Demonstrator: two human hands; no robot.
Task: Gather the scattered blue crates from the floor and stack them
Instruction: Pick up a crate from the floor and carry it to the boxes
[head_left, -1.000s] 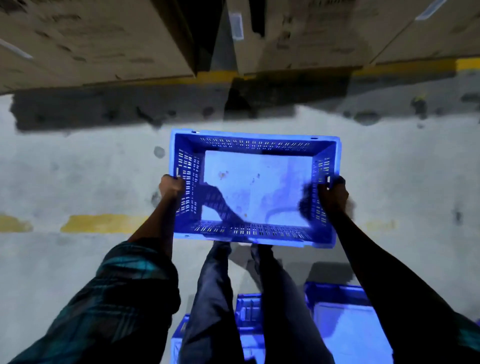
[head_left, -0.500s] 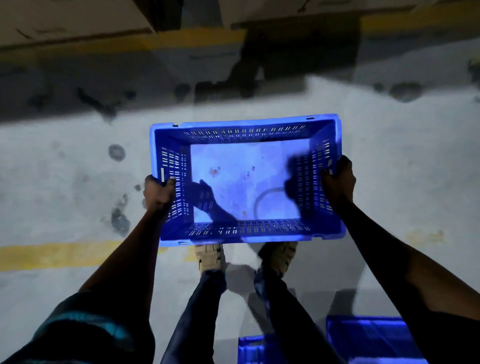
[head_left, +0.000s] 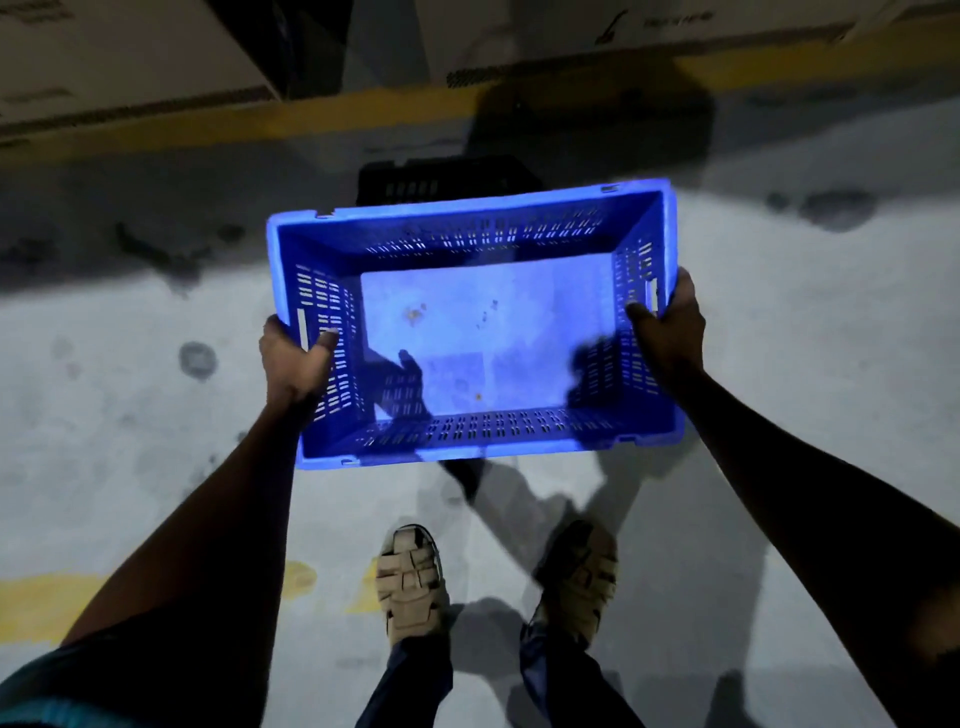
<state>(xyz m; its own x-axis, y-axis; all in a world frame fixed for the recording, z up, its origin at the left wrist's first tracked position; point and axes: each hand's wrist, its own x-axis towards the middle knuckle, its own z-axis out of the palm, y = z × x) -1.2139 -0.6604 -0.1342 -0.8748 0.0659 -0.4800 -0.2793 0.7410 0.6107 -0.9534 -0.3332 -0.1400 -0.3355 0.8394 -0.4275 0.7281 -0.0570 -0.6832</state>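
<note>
A grey concrete floor (head_left: 779, 364) with worn yellow painted lines (head_left: 322, 111) runs below big brown cardboard boxes (head_left: 119, 57) along the far edge. Held in the air above that floor, in front of the person's body, is an empty blue slotted plastic crate (head_left: 478, 322), open side up. The left hand (head_left: 293, 358) has its grip curled over the crate's left short wall; the right hand (head_left: 670, 325) grips the right one. Two tan strapped sandals (head_left: 410, 582) stand below.
</note>
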